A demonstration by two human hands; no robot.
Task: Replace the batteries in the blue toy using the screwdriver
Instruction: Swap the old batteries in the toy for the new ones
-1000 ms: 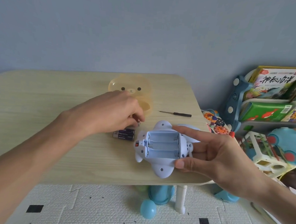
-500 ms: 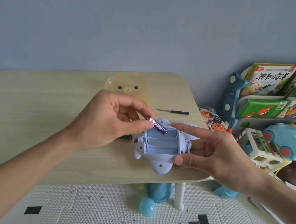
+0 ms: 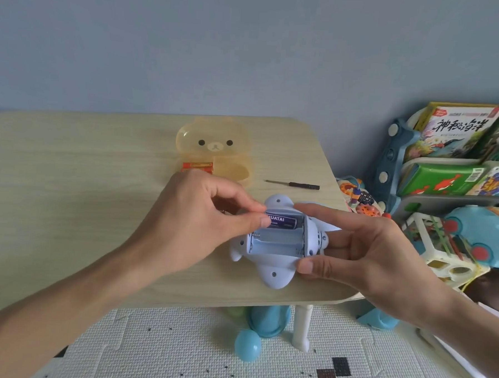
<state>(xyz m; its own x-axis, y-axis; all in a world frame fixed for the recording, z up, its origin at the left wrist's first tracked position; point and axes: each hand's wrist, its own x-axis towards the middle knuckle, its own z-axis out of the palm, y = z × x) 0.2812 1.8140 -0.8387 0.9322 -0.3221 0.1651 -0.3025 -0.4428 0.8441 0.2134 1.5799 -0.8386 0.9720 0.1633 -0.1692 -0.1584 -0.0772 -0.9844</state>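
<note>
Left grip (image 3: 203, 215) on battery (image 3: 282, 221) in toy (image 3: 273, 266)

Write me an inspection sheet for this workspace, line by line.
Surface: pale wooden table with rounded corners.
Job's things: blue toy underside up, battery bay open; purple battery in the farthest slot, the two nearer slots empty; screwdriver lying on the table beyond the toy.
Clutter: orange bear-faced box with red-orange batteries at its near side.
Grippers (hands): left hand pinches the purple battery's end; right hand holds the toy.
Cables: nothing seen.
Surroundings: book rack on the right; blue ball on the floor mat.
</note>
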